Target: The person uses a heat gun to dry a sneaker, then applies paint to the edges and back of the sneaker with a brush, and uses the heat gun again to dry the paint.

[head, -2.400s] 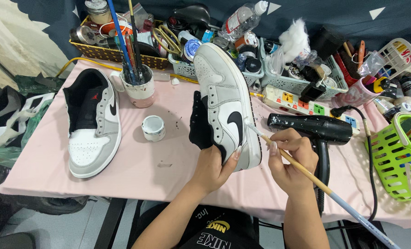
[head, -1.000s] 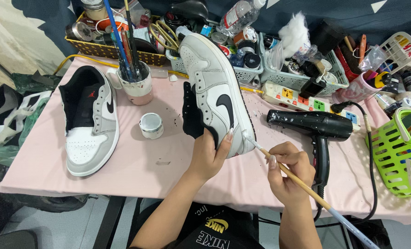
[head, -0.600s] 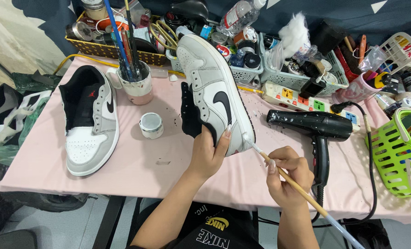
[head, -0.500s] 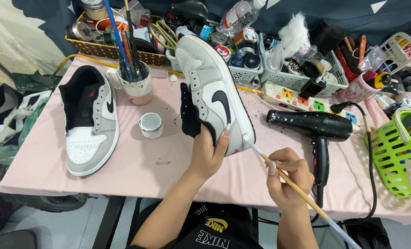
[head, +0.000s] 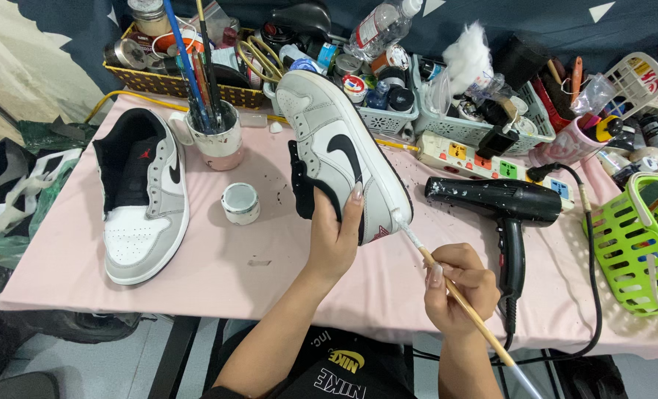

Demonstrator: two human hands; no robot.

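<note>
My left hand [head: 334, 235] grips a grey, white and black sneaker [head: 341, 151] by its heel end, holding it on its side above the pink table [head: 270, 258]. My right hand [head: 458, 287] pinches a long thin paintbrush [head: 447, 284]. The white brush tip touches the sneaker's white sole edge near the heel. A matching second sneaker [head: 141, 192] lies flat on the table to the left. Between the two shoes stands a small open white paint jar [head: 240, 203].
A black hair dryer [head: 502, 203] lies right of the held shoe, its cord running off the table. A mug of brushes [head: 214, 133] stands behind the jar. Baskets of bottles and supplies line the back edge, with a power strip [head: 473, 151]. A green basket [head: 639, 240] sits far right.
The held sneaker has tilted and shifted slightly left. My right hand with the brush has slid down and right along the sole edge towards the heel.
</note>
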